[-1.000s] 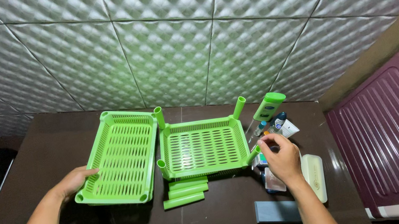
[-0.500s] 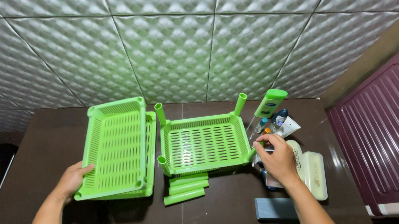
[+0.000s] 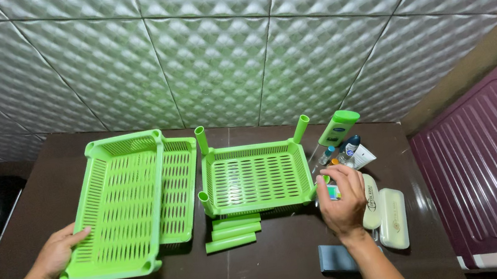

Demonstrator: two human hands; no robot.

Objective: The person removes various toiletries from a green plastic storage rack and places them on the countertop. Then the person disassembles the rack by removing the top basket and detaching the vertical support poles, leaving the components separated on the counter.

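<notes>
Nearest, a grey-blue block (image 3: 338, 258) lies on the dark surface (image 3: 280, 271). The left hand (image 3: 60, 250) grips the near-left rim of a green slatted tray (image 3: 118, 206), tilted over a second tray (image 3: 178, 185). The right hand (image 3: 342, 194) is curled around a small item too hidden to identify, beside two cream cases (image 3: 392, 218). Three loose green tubes (image 3: 230, 231) lie before a tray with upright posts (image 3: 257, 177). Beyond stands a green bottle (image 3: 338, 128).

My left hand (image 3: 57, 250) lifts a green slotted plastic tray (image 3: 117, 206), tilted over a second identical green tray (image 3: 179, 188) lying beneath it.
</notes>
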